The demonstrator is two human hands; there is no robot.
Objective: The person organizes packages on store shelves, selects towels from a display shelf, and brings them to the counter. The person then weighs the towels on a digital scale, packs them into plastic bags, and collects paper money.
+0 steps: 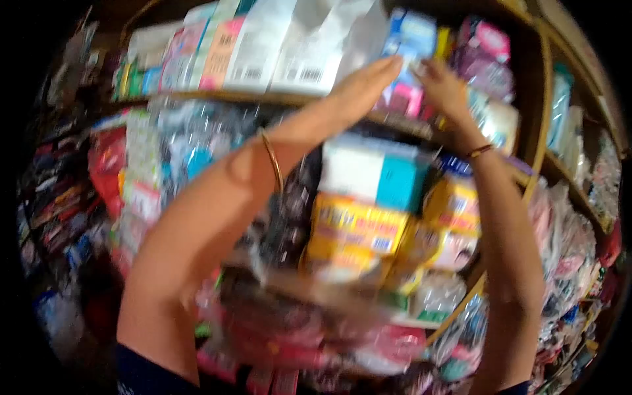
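Dark blue sleeves [148, 368] sit at the lower edge, and from them two bare forearms stretch up and forward to the upper shelf [197, 97]. A gold-coloured bangle [272, 161] rings the left arm, and a thin dark reddish bracelet [480, 151] circles the right wrist. The left hand [372, 80] has its fingers extended and held close together; the right hand [444, 89] has its fingers bent towards them. Blur hides whether either one grips anything. Directly behind and between the fingertips stands a blue pack [411, 33], with a bright pink and purple pack [405, 99] just below it; contact with either pack cannot be made out.

To the left of the left hand, tall white packs with barcodes [306, 49] stand upright beside an orange and pink one [222, 52]. Beyond the right hand is a purple and pink pack [485, 56]. Below both hands, on a lower level, a white and turquoise pack [372, 172] lies on top of yellow packs [359, 227]. Right of the right forearm, past a wooden upright [544, 99], hang clear plastic bags [566, 227]. Blurred pink packaging [283, 332] fills the space between the forearms, lowest down.
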